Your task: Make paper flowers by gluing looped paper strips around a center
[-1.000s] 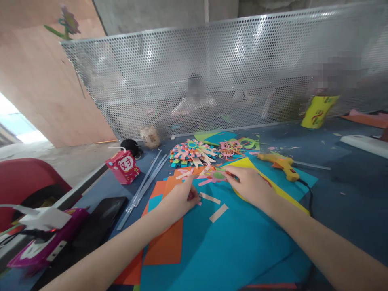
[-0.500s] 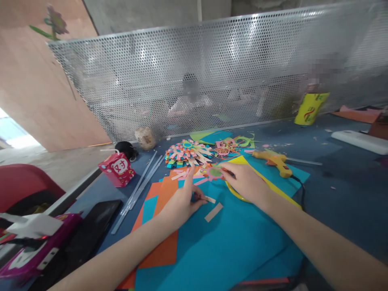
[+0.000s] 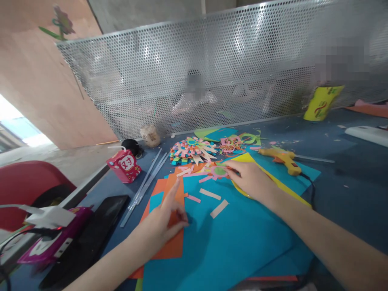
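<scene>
My right hand (image 3: pixel 250 178) rests on the paper sheets with its fingertips pinched on a small paper flower (image 3: pixel 218 171) that has a green centre and pink strips. My left hand (image 3: pixel 165 220) lies nearer me on the orange sheet (image 3: pixel 169 246), index finger stretched forward, the other fingers curled with nothing seen in them. Loose pale paper strips (image 3: pixel 218 208) and a short pink strip (image 3: pixel 194 198) lie on the big blue sheet (image 3: pixel 230 242) between my hands. A finished multicoloured paper flower (image 3: pixel 191 150) sits further back.
A yellow glue gun (image 3: pixel 280 157) with its cord lies to the right. Glue sticks (image 3: pixel 148 180), a red drink carton (image 3: pixel 124 165), a black phone (image 3: pixel 91 230) and a pink device (image 3: pixel 51 242) are at the left. A perforated metal screen (image 3: pixel 212 72) closes the far edge; a person sits behind it.
My left hand has pulled back toward me, away from the paper strips, onto the orange sheet. My right hand stays on the small flower.
</scene>
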A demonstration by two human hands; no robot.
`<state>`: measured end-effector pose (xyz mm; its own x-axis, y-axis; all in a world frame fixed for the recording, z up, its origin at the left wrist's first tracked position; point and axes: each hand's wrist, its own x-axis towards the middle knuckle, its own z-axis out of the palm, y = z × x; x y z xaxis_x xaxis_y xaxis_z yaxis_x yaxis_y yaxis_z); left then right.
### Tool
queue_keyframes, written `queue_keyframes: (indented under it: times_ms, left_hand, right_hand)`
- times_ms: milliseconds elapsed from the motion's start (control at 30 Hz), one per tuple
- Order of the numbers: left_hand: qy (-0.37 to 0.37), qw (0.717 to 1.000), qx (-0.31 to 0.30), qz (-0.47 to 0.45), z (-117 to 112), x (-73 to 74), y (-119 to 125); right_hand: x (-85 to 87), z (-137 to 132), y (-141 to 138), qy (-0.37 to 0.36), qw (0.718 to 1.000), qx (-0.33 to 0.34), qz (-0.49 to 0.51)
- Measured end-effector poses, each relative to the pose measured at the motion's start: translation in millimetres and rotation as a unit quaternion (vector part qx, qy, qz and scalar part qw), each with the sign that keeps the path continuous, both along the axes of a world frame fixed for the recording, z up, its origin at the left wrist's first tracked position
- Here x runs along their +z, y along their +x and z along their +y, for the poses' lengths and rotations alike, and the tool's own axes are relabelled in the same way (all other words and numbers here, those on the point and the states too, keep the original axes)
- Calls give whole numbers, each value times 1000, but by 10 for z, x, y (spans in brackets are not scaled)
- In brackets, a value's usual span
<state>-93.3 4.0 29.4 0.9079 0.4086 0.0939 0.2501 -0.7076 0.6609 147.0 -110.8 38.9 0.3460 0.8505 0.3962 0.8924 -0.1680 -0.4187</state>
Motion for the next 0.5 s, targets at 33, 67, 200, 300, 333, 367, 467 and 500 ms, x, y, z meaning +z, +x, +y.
queue_keyframes:
  times_ms: [33,67,200,300,333,367,467,500]
  left_hand:
    - [-11,1000,4,5,5,-26,-41]
    - [-20,1000,7,8,8,-48,-68]
    - [-43,999,9,-19,-2,-117,-89]
    - [-28,999,12,-34,-38,-160,-77]
    - [-18,999,11,-34,-60,-163,-80]
    - [-12,999,10,-34,-89,-156,-91]
    - [-50,998,7,-42,-193,-87,-209]
    - [-86,995,6,-39,-223,-62,-288]
  right_hand:
    - [-3,2,-1,-1,1000,-1,0]
    - [-4,3,-2,-1,1000,-3,3]
    - [7,-3,-6,-7,1000,-6,8]
    - [14,-5,-9,-14,1000,-7,7]
    - [12,-4,-9,-14,1000,-7,8]
    - [9,-2,-7,-12,1000,-7,7]
    - [0,2,2,-5,1000,-7,5]
    - [-2,2,3,-5,1000,-8,5]
